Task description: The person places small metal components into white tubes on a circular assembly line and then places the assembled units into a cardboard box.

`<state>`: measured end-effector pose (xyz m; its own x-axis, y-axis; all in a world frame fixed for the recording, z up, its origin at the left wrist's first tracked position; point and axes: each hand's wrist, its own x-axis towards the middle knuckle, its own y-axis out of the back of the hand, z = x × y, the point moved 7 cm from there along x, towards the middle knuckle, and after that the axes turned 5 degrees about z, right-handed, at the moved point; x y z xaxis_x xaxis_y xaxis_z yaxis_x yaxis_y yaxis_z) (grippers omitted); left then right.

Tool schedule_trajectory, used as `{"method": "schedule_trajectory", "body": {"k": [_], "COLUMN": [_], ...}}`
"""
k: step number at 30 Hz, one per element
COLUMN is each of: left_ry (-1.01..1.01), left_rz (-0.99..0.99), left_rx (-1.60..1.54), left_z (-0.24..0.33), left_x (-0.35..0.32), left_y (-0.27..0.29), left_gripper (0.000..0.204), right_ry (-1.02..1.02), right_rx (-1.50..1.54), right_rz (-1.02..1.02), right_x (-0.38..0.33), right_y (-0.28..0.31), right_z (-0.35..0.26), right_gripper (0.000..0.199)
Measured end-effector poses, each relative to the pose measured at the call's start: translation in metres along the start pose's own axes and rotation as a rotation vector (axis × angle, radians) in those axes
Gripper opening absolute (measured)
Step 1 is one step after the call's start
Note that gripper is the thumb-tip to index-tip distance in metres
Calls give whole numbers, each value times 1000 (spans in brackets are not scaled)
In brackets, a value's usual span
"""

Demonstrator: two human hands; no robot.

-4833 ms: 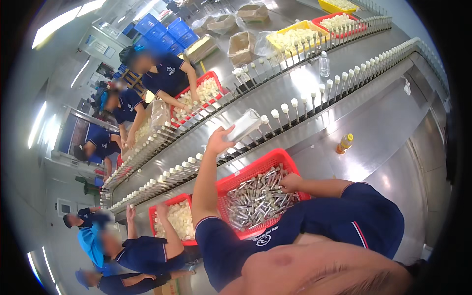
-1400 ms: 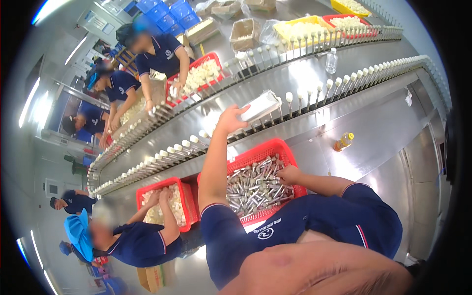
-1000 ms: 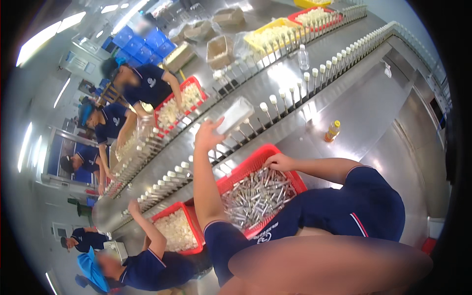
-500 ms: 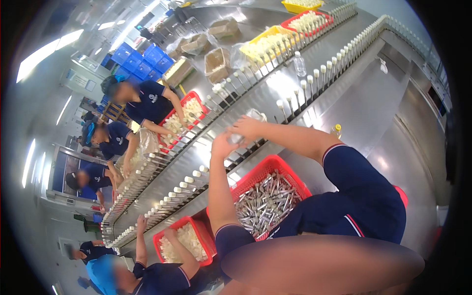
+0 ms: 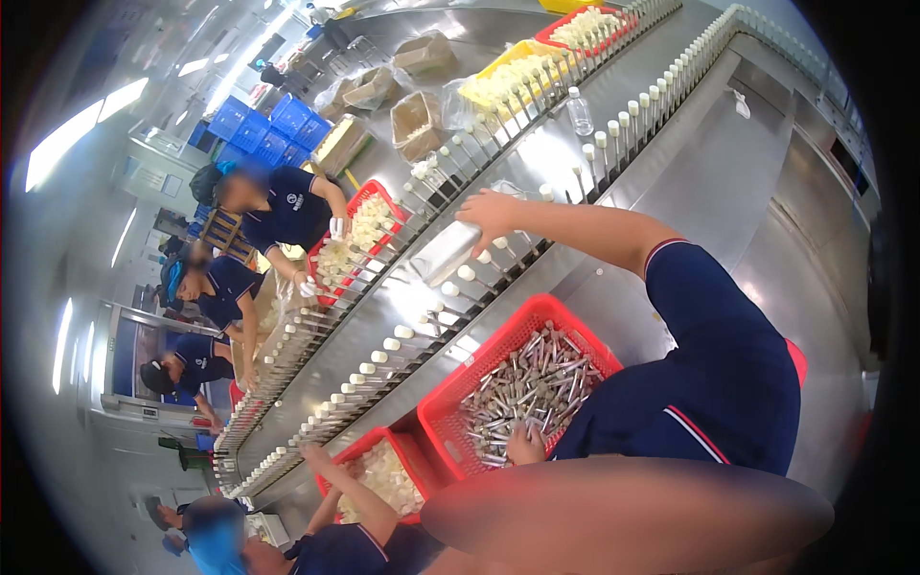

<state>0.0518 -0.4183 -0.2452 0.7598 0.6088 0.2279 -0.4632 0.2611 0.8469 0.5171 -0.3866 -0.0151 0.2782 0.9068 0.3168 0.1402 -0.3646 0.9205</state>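
Observation:
My right hand [image 5: 489,213] reaches out over the conveyor line [image 5: 402,331] of white-capped pegs and grips one end of a silvery clear pack [image 5: 443,254], which hangs just above the pegs. My left hand [image 5: 525,447] lies low in the red basket [image 5: 498,331], its fingers curled among the heap of silver tubes [image 5: 537,379]. Whether it holds any tubes is hidden. The basket stands against the near side of the line, right in front of me.
Three people in dark blue [image 5: 278,206] work the far side at a red basket of white pieces [image 5: 355,240]. Another person's arm [image 5: 345,484] reaches into a red basket [image 5: 388,474] beside mine. Yellow trays [image 5: 508,81], brown bags [image 5: 417,120] and a clear bottle [image 5: 579,110] sit farther along.
My left hand has let go of the pack and dropped into the red basket. My right hand now holds the pack alone, lower and closer to the pegs. My view has swung left.

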Motion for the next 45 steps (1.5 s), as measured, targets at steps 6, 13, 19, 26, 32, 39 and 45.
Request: {"method": "schedule_trajectory", "body": {"k": [6,13,19,26,32,39,45], "left_ry": [295,703,818,778,837,848,825], "left_rz": [-94,-289,-428,-354,-305,-309,-205], "left_rx": [250,394,384,419,428,435,490], "left_z": [-36,-55,-65,-54,-56,-35,-49], "left_x": [-60,-46,-53,-38,-42,-39,-41], "left_y": [4,-1,-7,1,3,16,17], "left_gripper": [27,31,39,38,39,38,36], "right_ry": [72,201,186,116,202,217,260], "right_rx": [-85,-269,-96,-112,-59,-100,-151], "right_rz": [-142,-41,-141,-240,30,-22,-96], "right_x": [11,-22,-20,-44,1,6,-20], "right_y": [-53,-30,-14,5,17,-30,-20], "right_z": [-39,-21,-27,18,-10,-41,-22], "right_gripper": [76,78,84,81,84,86,81]}}
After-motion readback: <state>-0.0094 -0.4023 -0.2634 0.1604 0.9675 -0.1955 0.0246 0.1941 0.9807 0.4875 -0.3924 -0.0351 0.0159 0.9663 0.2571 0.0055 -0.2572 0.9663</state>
